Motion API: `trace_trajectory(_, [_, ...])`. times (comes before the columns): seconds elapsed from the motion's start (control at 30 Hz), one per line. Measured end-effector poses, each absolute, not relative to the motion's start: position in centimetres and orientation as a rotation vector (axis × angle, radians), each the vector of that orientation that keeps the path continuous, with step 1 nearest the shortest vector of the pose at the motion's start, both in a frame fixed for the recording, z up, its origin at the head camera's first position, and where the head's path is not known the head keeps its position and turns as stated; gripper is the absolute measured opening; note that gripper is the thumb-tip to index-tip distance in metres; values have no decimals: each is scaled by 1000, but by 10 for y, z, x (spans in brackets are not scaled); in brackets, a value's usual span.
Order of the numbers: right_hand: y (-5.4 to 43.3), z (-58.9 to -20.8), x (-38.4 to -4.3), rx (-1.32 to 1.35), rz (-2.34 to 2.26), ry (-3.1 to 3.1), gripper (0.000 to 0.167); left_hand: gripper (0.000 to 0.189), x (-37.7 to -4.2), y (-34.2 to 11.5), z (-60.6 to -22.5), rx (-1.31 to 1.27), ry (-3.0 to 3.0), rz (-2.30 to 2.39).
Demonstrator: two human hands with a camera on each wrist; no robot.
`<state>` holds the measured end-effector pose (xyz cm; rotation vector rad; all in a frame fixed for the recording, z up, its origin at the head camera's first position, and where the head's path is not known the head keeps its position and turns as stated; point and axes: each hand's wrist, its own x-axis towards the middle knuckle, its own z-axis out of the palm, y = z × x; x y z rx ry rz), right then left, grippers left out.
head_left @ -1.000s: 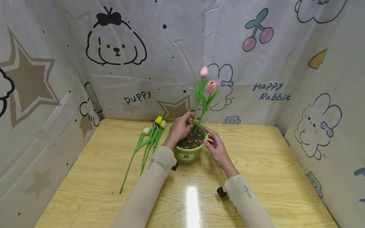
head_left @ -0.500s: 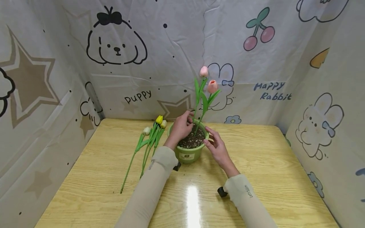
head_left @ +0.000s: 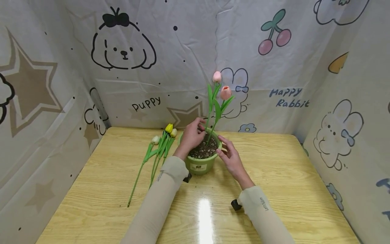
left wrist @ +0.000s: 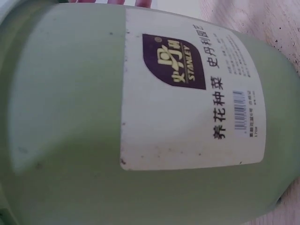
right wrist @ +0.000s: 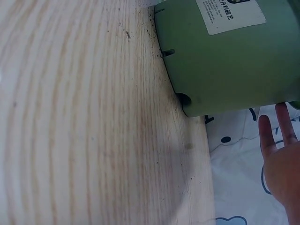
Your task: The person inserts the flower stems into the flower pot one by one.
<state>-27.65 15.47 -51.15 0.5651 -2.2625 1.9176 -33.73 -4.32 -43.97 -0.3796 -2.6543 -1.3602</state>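
Observation:
Two artificial pink tulips [head_left: 225,93] stand in dark soil [head_left: 202,150] inside a green flowerpot [head_left: 199,166]. My left hand [head_left: 192,135] reaches over the pot's left side, its curled fingers and thumb pinching the left tulip's stem low down, close to the soil; the fingertips are partly hidden. At the pot's right rim rests my right hand [head_left: 232,159], thumb and fingers spread along it. In the right wrist view, fairly straight fingers [right wrist: 266,136] reach up to the side of the pot [right wrist: 234,70]. The pot's labelled front [left wrist: 187,98] fills the left wrist view.
Left of the pot, several loose tulips [head_left: 155,140], white and yellow, lie on the wooden table [head_left: 274,169] with long green stems. Soil crumbs dot the tabletop beside the pot [right wrist: 126,33]. A printed cloth [head_left: 170,51] hangs behind and at both sides.
Almost nothing differs: both hands keep their places at the pot, and the tulips stand as before. The whole head view shifts very slightly.

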Motion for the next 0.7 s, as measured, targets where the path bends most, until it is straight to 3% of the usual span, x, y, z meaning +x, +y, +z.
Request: trace_trajectory(0.7, [157, -513, -277, 574, 1888, -2284, 56, 35, -320, -75, -425, -391, -2487, -1481])
